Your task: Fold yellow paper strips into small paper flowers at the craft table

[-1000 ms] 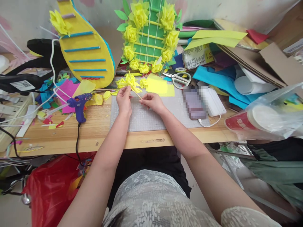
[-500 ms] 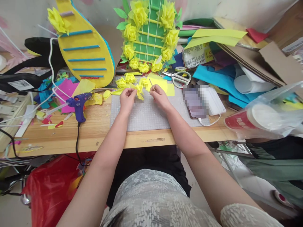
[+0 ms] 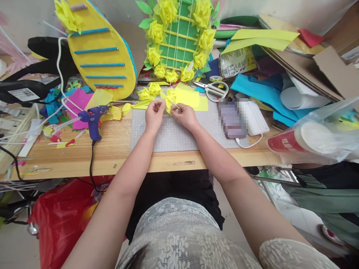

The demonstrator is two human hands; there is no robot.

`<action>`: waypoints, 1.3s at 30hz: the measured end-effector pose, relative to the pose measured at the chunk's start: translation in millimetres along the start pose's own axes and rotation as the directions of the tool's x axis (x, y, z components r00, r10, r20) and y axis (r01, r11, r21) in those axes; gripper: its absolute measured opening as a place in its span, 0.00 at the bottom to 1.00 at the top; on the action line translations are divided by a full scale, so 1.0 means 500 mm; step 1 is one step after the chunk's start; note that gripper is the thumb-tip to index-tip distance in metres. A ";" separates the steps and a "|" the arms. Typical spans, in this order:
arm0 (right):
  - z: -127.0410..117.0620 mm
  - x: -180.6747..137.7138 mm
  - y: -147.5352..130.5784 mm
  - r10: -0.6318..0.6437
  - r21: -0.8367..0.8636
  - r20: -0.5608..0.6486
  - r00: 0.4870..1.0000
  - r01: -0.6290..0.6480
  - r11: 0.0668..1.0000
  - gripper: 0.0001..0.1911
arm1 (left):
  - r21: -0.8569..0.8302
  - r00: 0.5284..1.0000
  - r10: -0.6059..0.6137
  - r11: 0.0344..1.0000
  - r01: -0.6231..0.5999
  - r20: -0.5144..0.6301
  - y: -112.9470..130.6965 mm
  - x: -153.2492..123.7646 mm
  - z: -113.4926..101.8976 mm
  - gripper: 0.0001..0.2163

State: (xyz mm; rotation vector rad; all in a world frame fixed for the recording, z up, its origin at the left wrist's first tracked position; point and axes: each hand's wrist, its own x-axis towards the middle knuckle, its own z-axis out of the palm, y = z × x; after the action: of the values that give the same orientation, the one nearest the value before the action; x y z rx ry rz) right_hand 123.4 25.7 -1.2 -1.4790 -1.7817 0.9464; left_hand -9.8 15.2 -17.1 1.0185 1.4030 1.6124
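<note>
Above the grey cutting mat (image 3: 179, 140), my left hand (image 3: 154, 115) is closed in a pinch at the left edge of a yellow paper flower (image 3: 169, 98). My right hand (image 3: 185, 116) is closed around a thin wooden stick (image 3: 174, 104), whose tip points up and left against the petals. The fingertips partly cover the flower's lower side. Just behind my left hand lie finished yellow paper flowers (image 3: 154, 89), and yellow paper sheets (image 3: 190, 98) rest behind my right hand.
A blue glue gun (image 3: 94, 119) stands at left among paper scraps. Scissors (image 3: 215, 89), a phone (image 3: 231, 119) and a white power bank (image 3: 254, 117) lie to the right. A bagged paper cup (image 3: 291, 140) sits near the right edge. Behind stand a yellow board (image 3: 101, 56) and a flower-trimmed green board (image 3: 179, 41).
My right hand has moved left, bringing the stick from beside the flower to its petals. The flower has shifted slightly right and turned more upright; my left hand has moved slightly right.
</note>
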 end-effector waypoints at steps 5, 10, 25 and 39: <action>-0.005 0.000 0.003 0.067 0.115 -0.052 0.996 -0.061 0.991 0.02 | 0.210 0.970 0.213 0.950 -0.233 0.113 0.016 -0.035 0.000 0.14; -0.011 -0.002 -0.002 0.069 0.168 -0.061 0.996 -0.058 0.984 0.03 | 0.514 0.897 0.302 0.739 -0.435 0.324 0.022 -0.043 0.002 0.12; -0.008 -0.007 0.001 -0.006 0.131 -0.045 0.999 0.012 0.991 0.03 | 0.718 0.879 0.323 0.509 -0.474 0.351 0.024 -0.045 0.004 0.11; -0.006 -0.007 -0.002 -0.022 0.159 -0.024 0.999 0.025 0.987 0.05 | 0.751 0.897 0.360 0.509 -0.420 0.257 0.014 -0.037 0.007 0.09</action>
State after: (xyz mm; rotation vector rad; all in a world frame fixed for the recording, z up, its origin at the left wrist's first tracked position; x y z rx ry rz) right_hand 126.2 22.5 1.2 -1.3603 -1.6630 1.0316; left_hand 0.6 -1.1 -11.5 2.0282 2.0136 1.1612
